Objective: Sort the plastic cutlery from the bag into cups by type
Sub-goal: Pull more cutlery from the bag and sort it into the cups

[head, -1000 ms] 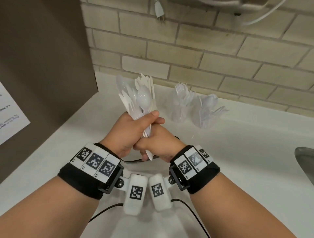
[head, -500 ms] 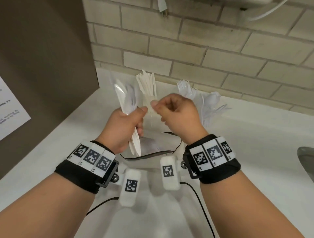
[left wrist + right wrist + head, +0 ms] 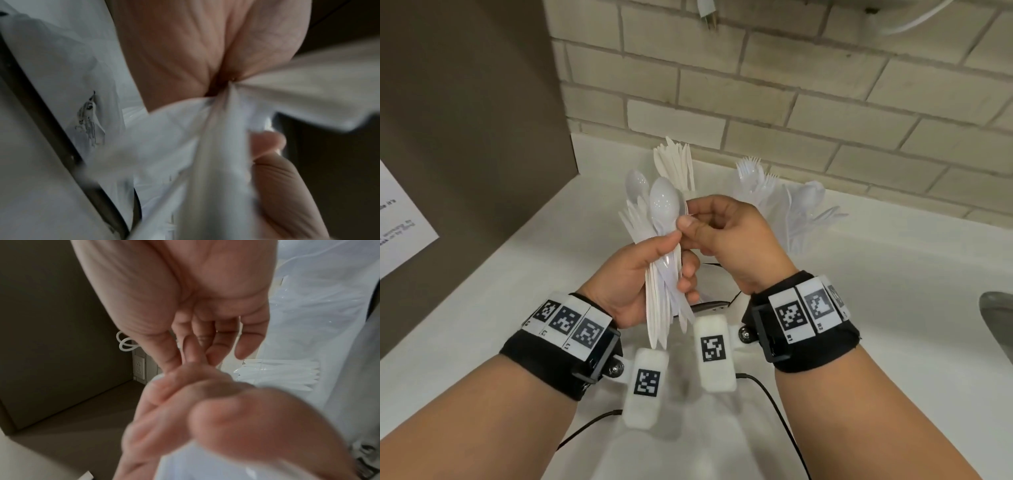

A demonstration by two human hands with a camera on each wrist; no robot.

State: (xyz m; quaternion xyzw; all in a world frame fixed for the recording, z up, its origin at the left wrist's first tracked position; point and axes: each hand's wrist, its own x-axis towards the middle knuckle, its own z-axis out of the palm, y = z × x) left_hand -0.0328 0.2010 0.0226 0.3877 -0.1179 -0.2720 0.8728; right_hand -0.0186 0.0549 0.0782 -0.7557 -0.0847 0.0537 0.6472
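Note:
My left hand (image 3: 671,260) grips a bundle of white plastic cutlery (image 3: 661,274) upright over the counter, spoon bowls on top and handles sticking out below the fist. My right hand (image 3: 688,219) pinches the front spoon (image 3: 663,205) at its bowl with thumb and forefinger. Behind the hands stand three clear cups: one with knives (image 3: 676,164), one with forks (image 3: 753,178), one with spoons (image 3: 808,205). In the left wrist view the bundle (image 3: 216,162) fills the blurred palm. The right wrist view shows the curled fingers (image 3: 205,345) and the knives (image 3: 277,374).
The clear zip bag (image 3: 715,303) lies on the white counter (image 3: 859,274) under my hands. A brown panel (image 3: 465,137) with a paper sheet (image 3: 400,222) closes the left side. A brick wall runs behind the cups. A metal sink edge (image 3: 1000,325) shows at right.
My right hand left the bundle, reached toward the knife cup, then came back and now pinches a spoon. The left hand rose a little with the bundle.

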